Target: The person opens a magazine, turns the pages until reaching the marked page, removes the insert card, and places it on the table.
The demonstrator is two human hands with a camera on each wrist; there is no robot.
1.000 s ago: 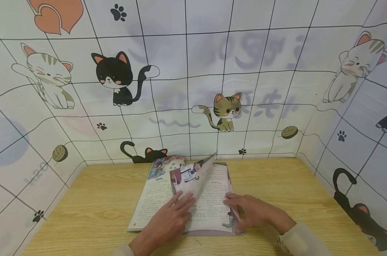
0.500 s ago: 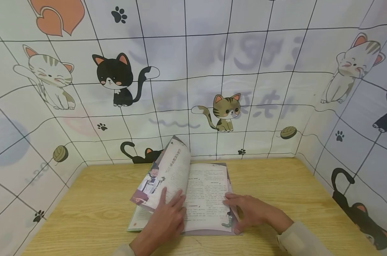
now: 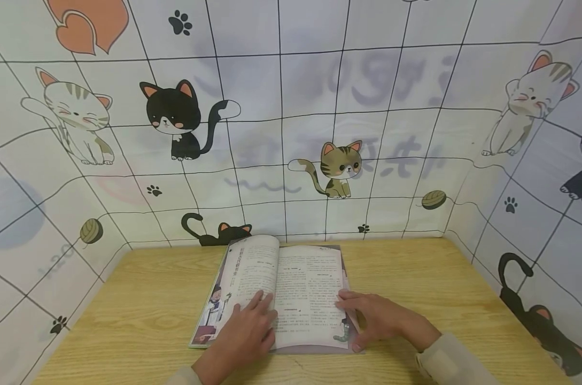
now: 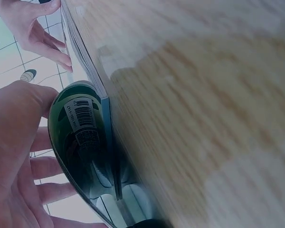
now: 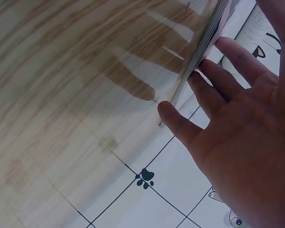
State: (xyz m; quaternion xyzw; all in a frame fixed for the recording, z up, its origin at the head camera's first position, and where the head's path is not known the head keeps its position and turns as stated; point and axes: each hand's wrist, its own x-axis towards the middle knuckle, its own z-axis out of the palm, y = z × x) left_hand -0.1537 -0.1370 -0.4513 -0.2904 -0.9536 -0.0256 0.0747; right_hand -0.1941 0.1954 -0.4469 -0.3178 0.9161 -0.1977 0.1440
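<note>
An open magazine (image 3: 315, 278) lies on the wooden table, text on both pages and a robed figure printed on the left one. My left hand (image 3: 246, 326) rests on the left page (image 3: 257, 262) near the spine, its fingers extended. In the left wrist view, a curved green cover with a barcode (image 4: 83, 118) shows beside that hand (image 4: 19, 156). My right hand (image 3: 379, 318) is at the magazine's right edge, fingertips on the page margin and thumb by the lower corner. The right wrist view shows its fingers (image 5: 213, 92) mostly straight against the page edges.
The pale wood table (image 3: 141, 305) surrounds the magazine. Behind it and at both sides rises a white gridded backdrop (image 3: 310, 80) printed with cartoon cats, paw marks and yarn balls. Its back part meets the table close behind the magazine's top edge.
A page that stood half raised has swung over to the left and now lies flat on the left side. My left hand has shifted slightly left; the right hand has stayed in place.
</note>
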